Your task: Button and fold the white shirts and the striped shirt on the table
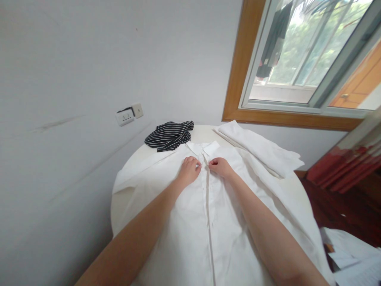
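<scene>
A white collared shirt (190,222) lies spread front up over a round table (123,198), its collar at the far end and its sleeves out to both sides. The front opening runs down the middle, with the two edges slightly apart. Just below the collar, my left hand (190,168) pinches the left edge of the opening. Across from it, my right hand (219,167) pinches the right edge between thumb and fingers. Any buttons under the fingertips are too small to make out.
A crumpled black-and-white striped cloth (169,136) lies at the table's back left. Folded white fabric (262,149) rests at the back right. Behind are a wall with a socket (125,116) and a wood-framed window (285,115). White cloth and papers (354,254) sit at lower right.
</scene>
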`<state>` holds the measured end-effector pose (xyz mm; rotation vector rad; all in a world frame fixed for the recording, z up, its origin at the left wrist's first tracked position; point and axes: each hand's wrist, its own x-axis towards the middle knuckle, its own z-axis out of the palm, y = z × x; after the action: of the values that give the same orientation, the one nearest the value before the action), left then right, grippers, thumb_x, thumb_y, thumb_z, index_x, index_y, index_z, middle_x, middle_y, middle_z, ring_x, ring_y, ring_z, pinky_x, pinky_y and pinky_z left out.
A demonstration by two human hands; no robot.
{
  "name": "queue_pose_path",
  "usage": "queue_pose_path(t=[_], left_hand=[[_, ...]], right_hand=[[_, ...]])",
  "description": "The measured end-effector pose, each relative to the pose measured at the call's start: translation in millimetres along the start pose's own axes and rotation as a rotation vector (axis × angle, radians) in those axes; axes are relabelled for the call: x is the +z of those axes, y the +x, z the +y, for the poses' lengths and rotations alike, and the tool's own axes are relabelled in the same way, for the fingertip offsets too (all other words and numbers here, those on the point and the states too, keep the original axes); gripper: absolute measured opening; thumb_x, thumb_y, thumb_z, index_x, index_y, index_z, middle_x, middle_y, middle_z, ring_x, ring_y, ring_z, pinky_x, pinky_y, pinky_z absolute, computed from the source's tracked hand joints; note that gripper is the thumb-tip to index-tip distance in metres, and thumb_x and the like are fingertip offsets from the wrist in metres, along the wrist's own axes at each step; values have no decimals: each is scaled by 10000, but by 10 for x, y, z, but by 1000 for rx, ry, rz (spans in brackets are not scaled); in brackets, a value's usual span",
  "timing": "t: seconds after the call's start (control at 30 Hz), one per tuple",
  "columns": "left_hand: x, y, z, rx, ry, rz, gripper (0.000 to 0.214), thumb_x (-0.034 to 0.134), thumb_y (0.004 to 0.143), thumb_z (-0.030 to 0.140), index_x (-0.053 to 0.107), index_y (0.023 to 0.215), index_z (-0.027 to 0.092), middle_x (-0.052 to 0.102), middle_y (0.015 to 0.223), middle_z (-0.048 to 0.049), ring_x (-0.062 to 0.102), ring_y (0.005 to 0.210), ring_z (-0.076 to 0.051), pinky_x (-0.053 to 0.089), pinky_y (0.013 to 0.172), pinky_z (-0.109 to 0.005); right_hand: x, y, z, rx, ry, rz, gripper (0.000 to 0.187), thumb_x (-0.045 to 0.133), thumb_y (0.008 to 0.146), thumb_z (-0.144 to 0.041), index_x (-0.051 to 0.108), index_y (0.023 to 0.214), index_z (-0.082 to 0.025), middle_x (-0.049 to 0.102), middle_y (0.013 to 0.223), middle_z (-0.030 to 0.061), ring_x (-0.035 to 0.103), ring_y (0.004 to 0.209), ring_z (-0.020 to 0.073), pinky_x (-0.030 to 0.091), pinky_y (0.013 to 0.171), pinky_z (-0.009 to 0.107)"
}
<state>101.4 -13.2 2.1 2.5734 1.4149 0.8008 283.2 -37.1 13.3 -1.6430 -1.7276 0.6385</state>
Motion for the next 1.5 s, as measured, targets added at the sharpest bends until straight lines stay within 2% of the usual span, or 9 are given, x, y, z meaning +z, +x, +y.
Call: queue_pose_path(t=[0.2,0.37,0.5,0.7,0.83,1.0,1.17,1.33,1.5], left_hand=[[35,67,106,-156,15,-10,191,545,878,281,695,883,163,623,1029,-97,531,1048,-224,391,984,-370],[-9,56,272,-244,79,-4,194,606,836,322,708,885,164,594,1051,-116,501,1064,-271,411,941,-390],[-17,19,344,-266,123,14,199,572,855,319,691,897,166,571,1050,-117,485,1066,-277,408,920,-394],[-53,1,362,-82,281,3,205,483,900,291,629,922,149,564,1036,-141,472,1055,-290,405,865,-406],[-30,25,309,-39,312,-22,197,448,915,275,607,946,163,588,1011,-134,490,1048,-287,399,860,-415],[-24,62,206,-145,180,-53,210,473,913,326,639,931,199,633,1031,-90,535,1044,-258,422,864,-378],[-85,92,174,-273,104,-58,257,474,910,362,682,891,212,682,1017,-74,582,1026,-265,450,829,-368],[-92,88,204,-300,105,-64,290,445,919,342,692,883,194,695,1023,-87,599,1022,-266,454,829,-374],[-68,71,220,-315,115,-40,293,439,921,352,681,878,192,694,1013,-85,601,1019,-254,446,823,-356]], right_hand=[[-33,-21,122,-25,217,12,280,572,701,-374,703,733,-127,567,584,-15,456,537,94,329,528,202],[48,8,188,-43,330,39,343,578,701,-418,722,808,-125,593,628,1,473,560,102,344,529,201],[128,26,179,-59,302,69,322,563,720,-401,725,808,-137,607,637,0,499,568,109,364,532,200],[173,19,89,-43,149,90,221,566,738,-299,726,814,-167,650,684,-5,581,653,134,431,623,208],[165,22,75,-83,104,75,196,558,756,-269,720,773,-161,652,680,-5,580,648,134,433,642,214],[129,20,45,-111,98,88,200,555,777,-269,720,787,-157,659,699,-1,573,661,132,418,646,217],[135,16,-31,-160,98,187,197,560,758,-236,725,810,-144,665,765,20,573,714,137,414,677,221],[200,19,0,-135,88,106,207,559,754,-239,728,814,-137,646,702,10,544,654,130,391,620,215],[190,13,25,-128,122,95,220,554,757,-263,729,811,-142,634,674,2,531,632,129,371,591,213]])
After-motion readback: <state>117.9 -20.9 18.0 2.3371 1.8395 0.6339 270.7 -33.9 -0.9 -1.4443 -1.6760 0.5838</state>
